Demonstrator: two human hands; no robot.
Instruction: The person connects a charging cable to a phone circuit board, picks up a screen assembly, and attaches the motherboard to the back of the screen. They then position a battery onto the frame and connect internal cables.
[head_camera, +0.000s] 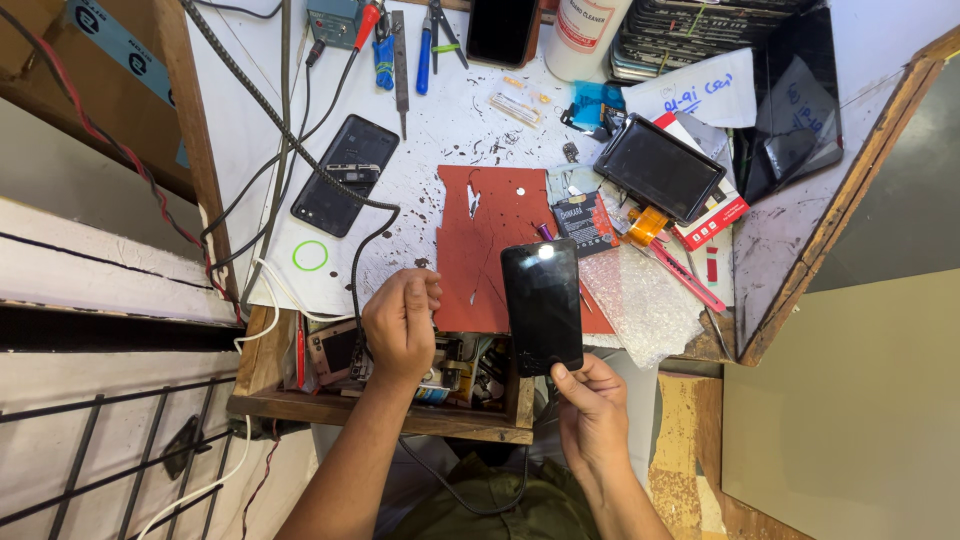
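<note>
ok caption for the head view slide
Right hand holds a black phone over a red mat; left hand hovers above the open drawer.

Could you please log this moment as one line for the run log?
right hand: holds black phone by lower edge | left hand: closed loosely above open drawer | red mat beneath

A white, stained workbench (450, 120) carries a red mat (480, 240); left of the mat lie a black phone back (345, 175) and a green ring (310, 256).
</note>
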